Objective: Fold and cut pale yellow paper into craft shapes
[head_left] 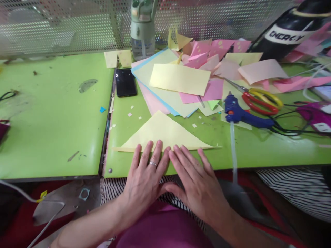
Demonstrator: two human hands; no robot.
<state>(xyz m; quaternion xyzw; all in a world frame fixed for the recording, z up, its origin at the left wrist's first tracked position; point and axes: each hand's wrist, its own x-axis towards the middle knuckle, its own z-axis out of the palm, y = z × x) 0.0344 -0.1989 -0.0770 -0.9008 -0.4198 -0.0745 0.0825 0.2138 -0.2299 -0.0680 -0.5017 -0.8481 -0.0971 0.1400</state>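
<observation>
A pale yellow sheet of paper (pixel 165 130) lies on the green table in a triangle, its point away from me and a narrow folded strip along the near edge. My left hand (pixel 144 172) rests flat with fingers stretched out, fingertips on that folded edge; a ring sits on one finger. Beside it my right hand (pixel 198 179) also lies flat, its fingertips touching the same edge right of the middle. The index fingertips of both hands nearly meet. Neither hand grips anything.
A glue gun (pixel 243 115) and scissors (pixel 262 100) lie at the right. Behind the paper are stacked coloured sheets (pixel 181 79), a phone (pixel 126 82) and a water bottle (pixel 143 34). A black "ENERGY" bottle (pixel 287 36) leans at the back right. A seam splits the table (pixel 57 137).
</observation>
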